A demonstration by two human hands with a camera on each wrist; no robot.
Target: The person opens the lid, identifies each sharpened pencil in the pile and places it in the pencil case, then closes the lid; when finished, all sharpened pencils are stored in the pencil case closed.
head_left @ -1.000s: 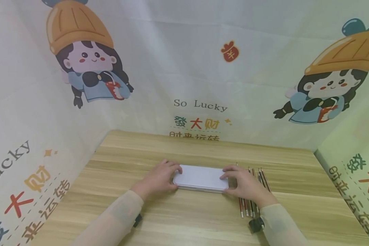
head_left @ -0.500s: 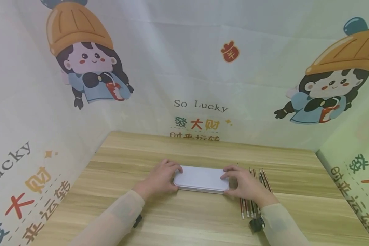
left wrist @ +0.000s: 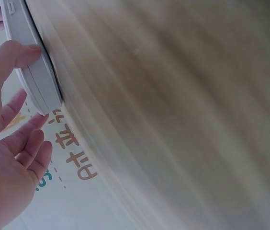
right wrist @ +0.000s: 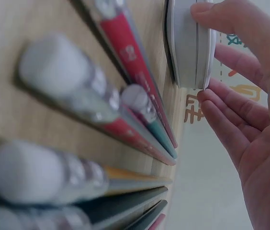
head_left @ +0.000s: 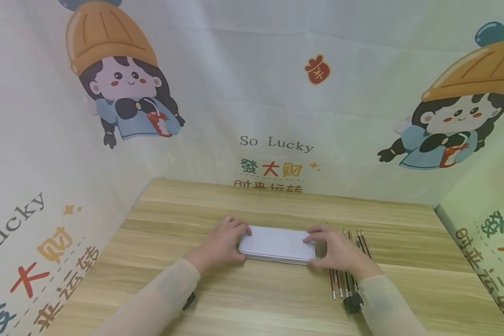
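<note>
A flat white pencil case with rounded corners lies closed on the wooden table, its long side facing me. My left hand holds its left end, thumb at the front side and fingers around the far corner. At the other end, my right hand holds it the same way. The left wrist view shows the thumb pressed on the side of the case, across its lid seam. Several pencils with white eraser tips lie beside and partly under my right hand and forearm.
The pencils form a loose row right of the case, eraser ends towards me. Wood-grain tabletop extends around the case. A printed curtain hangs behind the table's far edge and along both sides.
</note>
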